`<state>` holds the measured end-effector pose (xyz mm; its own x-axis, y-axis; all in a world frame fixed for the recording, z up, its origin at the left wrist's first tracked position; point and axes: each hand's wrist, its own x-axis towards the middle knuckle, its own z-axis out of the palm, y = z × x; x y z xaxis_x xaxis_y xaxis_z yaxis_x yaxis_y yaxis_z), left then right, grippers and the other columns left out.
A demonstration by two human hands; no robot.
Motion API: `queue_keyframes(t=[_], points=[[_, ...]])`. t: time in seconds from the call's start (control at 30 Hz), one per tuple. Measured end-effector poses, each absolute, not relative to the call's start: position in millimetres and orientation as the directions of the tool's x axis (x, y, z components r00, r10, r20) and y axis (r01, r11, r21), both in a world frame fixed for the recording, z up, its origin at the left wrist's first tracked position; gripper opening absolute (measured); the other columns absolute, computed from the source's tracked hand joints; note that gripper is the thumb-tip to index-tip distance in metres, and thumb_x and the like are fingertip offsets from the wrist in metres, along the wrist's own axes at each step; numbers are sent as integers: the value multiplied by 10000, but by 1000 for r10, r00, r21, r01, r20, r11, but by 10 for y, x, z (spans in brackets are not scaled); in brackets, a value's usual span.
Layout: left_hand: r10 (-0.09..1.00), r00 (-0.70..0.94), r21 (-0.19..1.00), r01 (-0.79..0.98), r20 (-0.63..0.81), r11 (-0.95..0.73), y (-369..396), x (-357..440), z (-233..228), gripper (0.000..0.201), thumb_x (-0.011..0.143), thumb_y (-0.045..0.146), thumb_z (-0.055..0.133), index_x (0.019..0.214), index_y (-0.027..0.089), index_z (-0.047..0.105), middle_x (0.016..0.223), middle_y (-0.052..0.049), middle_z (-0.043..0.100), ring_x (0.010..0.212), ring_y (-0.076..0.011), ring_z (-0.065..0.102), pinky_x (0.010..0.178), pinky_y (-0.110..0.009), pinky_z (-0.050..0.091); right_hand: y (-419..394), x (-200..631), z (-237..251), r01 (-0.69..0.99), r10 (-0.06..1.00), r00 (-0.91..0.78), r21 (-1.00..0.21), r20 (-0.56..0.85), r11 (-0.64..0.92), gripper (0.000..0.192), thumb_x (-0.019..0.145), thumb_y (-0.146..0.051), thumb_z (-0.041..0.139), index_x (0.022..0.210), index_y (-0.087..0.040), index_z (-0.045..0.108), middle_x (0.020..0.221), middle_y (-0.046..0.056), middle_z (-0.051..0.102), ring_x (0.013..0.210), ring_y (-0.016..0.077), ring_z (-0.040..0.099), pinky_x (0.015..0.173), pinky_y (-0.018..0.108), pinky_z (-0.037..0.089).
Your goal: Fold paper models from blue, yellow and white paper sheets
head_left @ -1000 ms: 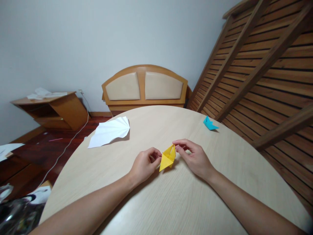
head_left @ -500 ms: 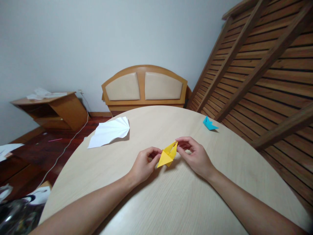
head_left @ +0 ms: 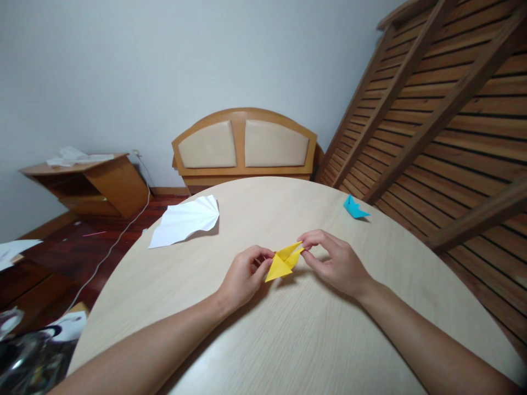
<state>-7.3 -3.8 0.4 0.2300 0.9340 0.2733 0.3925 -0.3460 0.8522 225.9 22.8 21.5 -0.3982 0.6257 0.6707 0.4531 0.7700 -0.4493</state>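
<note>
Your left hand (head_left: pixel 242 278) pinches the left edge of the yellow folded paper (head_left: pixel 280 266); your right hand (head_left: pixel 338 264) grips its far-right points, now drawn further right than a moment ago. Judged: shaping under way. Paper sits between both hands, over the surface (head_left: pixel 296 340); contact unconfirmed.

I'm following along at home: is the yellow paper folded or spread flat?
Folded: the yellow paper shows pointed flaps set at different angles, with the left hand and right hand holding its opposite sides.
</note>
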Motion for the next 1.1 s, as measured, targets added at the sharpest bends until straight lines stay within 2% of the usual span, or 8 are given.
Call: queue_keyframes(t=[0.13, 0.23, 0.6, 0.77, 1.1], points=[[928, 251, 850, 387, 275, -357, -48, -63, 10, 183, 926, 222, 535, 965, 160, 703, 914, -69, 729, 760, -160, 630, 690, -276, 489, 253, 2317, 260, 485, 559, -431, -340, 709, 806, 98, 884, -181, 627, 938, -261, 645, 945, 35, 747, 888, 223, 712, 816, 396, 555], [922, 274, 858, 364, 274, -363, -59, -56, 16, 182, 923, 223, 534, 959, 156, 699, 903, -70, 730, 754, -157, 628, 688, -273, 491, 254, 2307, 262, 498, 530, -403, -306, 746, 811, 98, 882, -175, 632, 916, -261, 664, 885, 23, 752, 844, 217, 718, 797, 387, 553], [924, 241, 846, 382, 297, -372, -57, -60, -17, 123, 901, 199, 537, 928, 159, 651, 876, -56, 702, 743, -148, 621, 692, -276, 496, 187, 2218, 238, 445, 593, -302, -440, 747, 780, 74, 883, -197, 661, 896, -255, 704, 871, 20, 770, 793, 206, 731, 739, 356, 591], [908, 275, 825, 392, 317, -407, -60, -64, -20, 111, 892, 183, 538, 919, 167, 644, 861, -45, 693, 741, -147, 617, 686, -270, 493, 160, 2196, 221, 448, 630, -244, -491, 737, 748, 48, 884, -214, 668, 870, -244, 702, 840, 16, 768, 756, 200, 734, 712, 339, 596], [919, 238, 837, 386, 315, -387, -65, -70, -18, 102, 911, 187, 536, 918, 165, 636, 864, -43, 688, 730, -142, 616, 666, -266, 491, 162, 2182, 217, 393, 624, -313, -500, 716, 771, 91, 892, -178, 658, 939, -249, 693, 909, 17, 764, 821, 196, 730, 765, 350, 592]])
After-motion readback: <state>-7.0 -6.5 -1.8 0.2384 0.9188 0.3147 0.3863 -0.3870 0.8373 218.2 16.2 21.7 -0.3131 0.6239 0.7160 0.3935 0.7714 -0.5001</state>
